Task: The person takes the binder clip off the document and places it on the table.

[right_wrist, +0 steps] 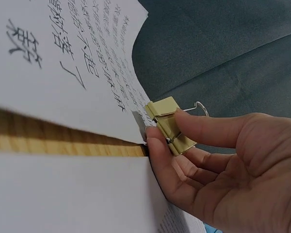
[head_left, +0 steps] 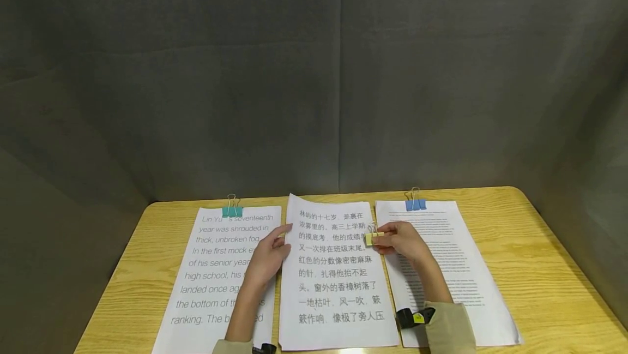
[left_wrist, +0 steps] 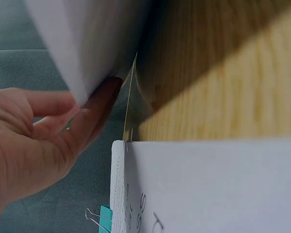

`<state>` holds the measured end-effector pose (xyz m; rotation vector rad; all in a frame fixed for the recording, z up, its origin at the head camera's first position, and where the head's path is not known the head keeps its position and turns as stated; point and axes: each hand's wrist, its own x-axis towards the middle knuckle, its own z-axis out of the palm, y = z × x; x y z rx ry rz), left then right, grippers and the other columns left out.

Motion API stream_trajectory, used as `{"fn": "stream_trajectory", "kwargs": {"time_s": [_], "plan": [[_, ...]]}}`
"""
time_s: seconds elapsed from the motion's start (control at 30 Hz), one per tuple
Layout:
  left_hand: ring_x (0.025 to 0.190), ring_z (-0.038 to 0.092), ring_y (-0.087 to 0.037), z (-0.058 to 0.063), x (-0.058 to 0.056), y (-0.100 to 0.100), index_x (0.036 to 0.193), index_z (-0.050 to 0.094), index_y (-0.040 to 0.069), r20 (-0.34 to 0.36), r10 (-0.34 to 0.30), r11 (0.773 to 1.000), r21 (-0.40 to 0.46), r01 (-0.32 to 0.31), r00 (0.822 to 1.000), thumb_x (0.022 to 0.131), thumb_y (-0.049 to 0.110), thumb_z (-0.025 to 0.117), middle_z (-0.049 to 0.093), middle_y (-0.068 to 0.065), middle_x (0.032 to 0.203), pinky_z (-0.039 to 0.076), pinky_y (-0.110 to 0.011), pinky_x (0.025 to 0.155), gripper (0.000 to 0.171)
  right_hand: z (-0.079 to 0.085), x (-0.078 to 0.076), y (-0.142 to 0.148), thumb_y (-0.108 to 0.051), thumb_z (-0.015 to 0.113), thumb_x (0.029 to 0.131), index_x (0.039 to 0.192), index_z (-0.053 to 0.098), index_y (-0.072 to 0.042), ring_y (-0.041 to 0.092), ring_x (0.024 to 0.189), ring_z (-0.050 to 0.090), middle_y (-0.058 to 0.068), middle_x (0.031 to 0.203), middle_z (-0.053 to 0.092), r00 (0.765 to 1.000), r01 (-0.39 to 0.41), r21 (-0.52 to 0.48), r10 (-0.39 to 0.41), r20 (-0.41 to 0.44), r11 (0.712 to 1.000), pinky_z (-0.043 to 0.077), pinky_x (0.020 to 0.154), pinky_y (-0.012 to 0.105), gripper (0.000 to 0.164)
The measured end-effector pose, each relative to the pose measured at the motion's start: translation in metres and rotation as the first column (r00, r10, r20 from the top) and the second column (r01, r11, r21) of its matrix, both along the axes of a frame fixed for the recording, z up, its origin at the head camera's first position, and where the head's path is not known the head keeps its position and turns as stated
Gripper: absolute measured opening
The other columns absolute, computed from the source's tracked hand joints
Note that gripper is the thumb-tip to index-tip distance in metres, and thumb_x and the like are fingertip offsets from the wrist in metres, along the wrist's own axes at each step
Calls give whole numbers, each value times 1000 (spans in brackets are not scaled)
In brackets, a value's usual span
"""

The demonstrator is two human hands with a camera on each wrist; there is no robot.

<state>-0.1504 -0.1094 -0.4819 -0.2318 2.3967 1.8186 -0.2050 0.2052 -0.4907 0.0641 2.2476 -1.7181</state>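
My left hand pinches the left edge of the middle stack of paper, printed with large Chinese characters. That edge is lifted off the table, its top left corner curling up; the left wrist view has the paper between thumb and fingers. At the stack's upper right edge, my right hand pinches a yellow binder clip between thumb and fingers. One wire handle of the clip stands out past the thumb. The clip's mouth is at the paper's edge; whether it grips the sheets I cannot tell.
On the left lies a paper stack in large English print, with a teal binder clip on top. A small-print stack with a blue binder clip lies right. Wooden table; grey curtain behind.
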Motion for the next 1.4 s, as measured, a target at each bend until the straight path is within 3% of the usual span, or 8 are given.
{"fn": "stream_trajectory", "kwargs": {"time_s": [0.2, 0.5, 0.63, 0.8, 0.93, 1.1, 1.27, 1.4], "plan": [[118, 60, -32, -1, 3, 2, 134, 67, 0, 24, -81, 995, -47, 82, 996, 100, 11, 62, 57, -22, 144, 49, -49, 99, 36, 2, 1, 8, 1, 71, 94, 118, 56, 21, 23, 76, 74, 17, 88, 73, 1000, -8, -1, 8, 7, 1000, 62, 68, 34, 34], [140, 47, -40, 1, 3, 3, 141, 60, -4, 44, -68, 997, -42, 70, 997, 99, 15, 63, 47, -27, 153, 36, -57, 115, 46, 5, 2, 30, 0, 70, 95, 114, 57, 21, 21, 76, 73, 16, 87, 74, 1000, -5, 31, 5, 3, 1000, 62, 67, 33, 31], [146, 39, -41, 0, 3, 3, 144, 55, -4, 39, -67, 997, -40, 69, 997, 100, 16, 62, 42, -27, 157, 32, -57, 118, 50, 6, 3, 33, -5, 75, 93, 108, 63, 17, 19, 74, 71, 12, 85, 71, 999, -29, 134, 33, -32, 991, 61, 66, 33, 29], [149, 34, -43, 2, 3, 2, 147, 52, -5, 35, -64, 997, -48, 65, 997, 101, 20, 61, 39, -28, 159, 30, -58, 119, 53, 8, 2, 30, -10, 80, 89, 101, 70, 10, 18, 69, 65, 8, 82, 68, 986, -83, 308, 123, -113, 948, 56, 62, 33, 25], [150, 32, -43, 4, 3, 3, 148, 53, 0, 40, -43, 997, -60, 46, 998, 103, 23, 61, 37, -26, 160, 28, -58, 120, 52, 13, 2, 27, -13, 82, 87, 94, 71, 3, 18, 68, 55, 4, 78, 63, 963, -119, 450, 214, -167, 885, 47, 60, 32, 21], [148, 35, -44, 7, 5, 8, 147, 55, 4, 44, -29, 997, -71, 32, 999, 104, 26, 59, 38, -25, 160, 29, -57, 119, 49, 14, 3, 27, -12, 85, 83, 84, 63, -4, 18, 68, 49, 3, 76, 57, 940, -136, 529, 277, -198, 838, 40, 60, 32, 23], [149, 32, -45, 12, 7, 10, 146, 56, 2, -2, -18, 993, -120, 18, 1000, 105, 25, 56, 34, -23, 163, 28, -58, 119, 46, 14, 4, 32, -15, 81, 88, 87, 66, -5, 17, 69, 51, 2, 77, 60, 931, -128, 517, 282, -231, 847, 42, 62, 33, 18], [150, 28, -48, 22, 9, 12, 145, 57, 1, -67, -10, 984, -177, -2, 998, 105, 24, 56, 30, -23, 164, 26, -63, 119, 46, 19, 6, 45, -20, 70, 99, 97, 72, -2, 18, 70, 52, 5, 80, 65, 934, -30, 469, 192, -302, 883, 44, 63, 35, 18]]}}
